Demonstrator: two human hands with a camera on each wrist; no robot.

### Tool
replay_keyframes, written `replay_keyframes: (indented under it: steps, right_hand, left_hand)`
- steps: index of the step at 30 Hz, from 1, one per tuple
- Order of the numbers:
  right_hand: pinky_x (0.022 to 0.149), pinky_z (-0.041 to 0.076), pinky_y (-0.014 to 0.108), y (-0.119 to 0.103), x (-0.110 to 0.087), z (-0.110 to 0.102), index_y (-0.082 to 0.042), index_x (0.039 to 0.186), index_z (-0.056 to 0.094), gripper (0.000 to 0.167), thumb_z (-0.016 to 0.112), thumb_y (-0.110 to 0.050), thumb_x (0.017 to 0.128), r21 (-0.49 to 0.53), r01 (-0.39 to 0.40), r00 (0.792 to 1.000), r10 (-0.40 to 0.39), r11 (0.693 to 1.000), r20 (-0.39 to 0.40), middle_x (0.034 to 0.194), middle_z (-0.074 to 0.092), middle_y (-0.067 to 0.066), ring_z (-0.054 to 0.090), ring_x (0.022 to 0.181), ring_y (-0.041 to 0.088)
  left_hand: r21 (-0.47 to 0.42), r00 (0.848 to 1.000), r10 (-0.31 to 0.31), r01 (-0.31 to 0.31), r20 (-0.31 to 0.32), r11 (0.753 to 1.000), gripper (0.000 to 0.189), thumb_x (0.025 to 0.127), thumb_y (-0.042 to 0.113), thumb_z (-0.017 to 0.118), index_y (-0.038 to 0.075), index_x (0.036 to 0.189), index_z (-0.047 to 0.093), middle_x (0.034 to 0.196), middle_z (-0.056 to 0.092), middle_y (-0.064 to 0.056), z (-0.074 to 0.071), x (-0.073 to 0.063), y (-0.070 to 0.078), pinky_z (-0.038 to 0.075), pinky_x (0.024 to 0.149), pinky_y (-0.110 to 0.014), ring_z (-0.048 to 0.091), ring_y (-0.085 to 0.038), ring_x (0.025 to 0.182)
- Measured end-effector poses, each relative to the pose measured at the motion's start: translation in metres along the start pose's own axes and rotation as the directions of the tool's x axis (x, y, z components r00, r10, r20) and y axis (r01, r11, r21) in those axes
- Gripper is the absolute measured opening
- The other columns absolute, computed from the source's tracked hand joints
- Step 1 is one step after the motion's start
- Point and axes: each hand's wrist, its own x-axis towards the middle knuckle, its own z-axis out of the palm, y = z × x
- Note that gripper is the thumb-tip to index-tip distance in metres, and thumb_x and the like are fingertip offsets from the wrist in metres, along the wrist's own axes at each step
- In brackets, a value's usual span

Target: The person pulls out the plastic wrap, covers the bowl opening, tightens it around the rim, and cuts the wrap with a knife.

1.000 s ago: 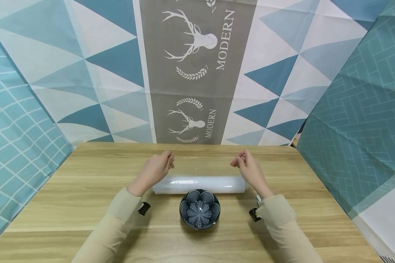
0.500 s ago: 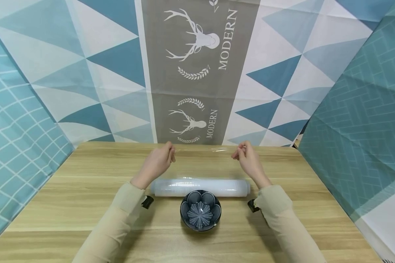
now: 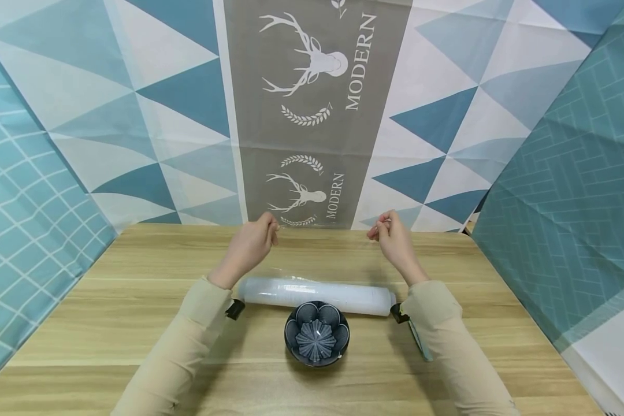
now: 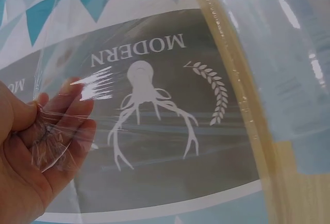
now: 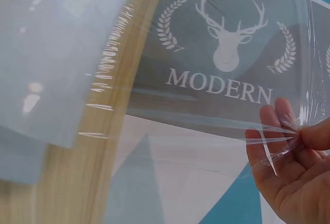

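A sheet of clear plastic wrap [image 4: 170, 108] is stretched between my two hands and runs back to its roll. My left hand [image 3: 253, 240] pinches one corner between thumb and fingers, and the film bunches in its palm in the left wrist view. The opposite corner is pinched by my right hand [image 3: 393, 241], with creases fanning out from the thumb [image 5: 317, 133]. Both hands are raised over the far part of the table. The plastic wrap roll [image 3: 317, 294] lies across the table below them, slightly slanted. Right in front of it stands a dark blue flower-patterned bowl [image 3: 316, 335], overlapping its near edge.
The wooden table [image 3: 109, 323] ends at a patterned cloth wall [image 3: 312, 115] behind the hands. Tiled-pattern sheets hang at the left [image 3: 26, 202] and the right [image 3: 567, 202]. Dark wrist devices [image 3: 234, 309] sit beneath both cuffs.
Both hands have moved farther away and up from the roll, drawing out more film. The roll has tilted, its right end now nearer. The bowl stays in place.
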Motion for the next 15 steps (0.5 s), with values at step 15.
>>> replay_keyframes:
  steps: [15]
  right_hand:
    - [0.077, 0.052, 0.036, -0.015, -0.026, -0.01, -0.005, 0.12, 0.047, 0.025, 0.039, -0.014, 0.097, 0.005, 0.093, 0.994, -0.093, 0.996, -0.063, 0.091, 0.066, 0.013, 0.065, 0.084, 0.024]
  left_hand:
    - [-0.008, 1.0, 0.025, -0.024, 0.006, 1.0, 0.013, 0.096, 0.013, 0.042, 0.007, 0.092, 0.052, 0.074, 0.063, 0.0, -0.019, -0.014, 0.014, 0.046, 0.055, -0.031, 0.059, -0.017, 0.061]
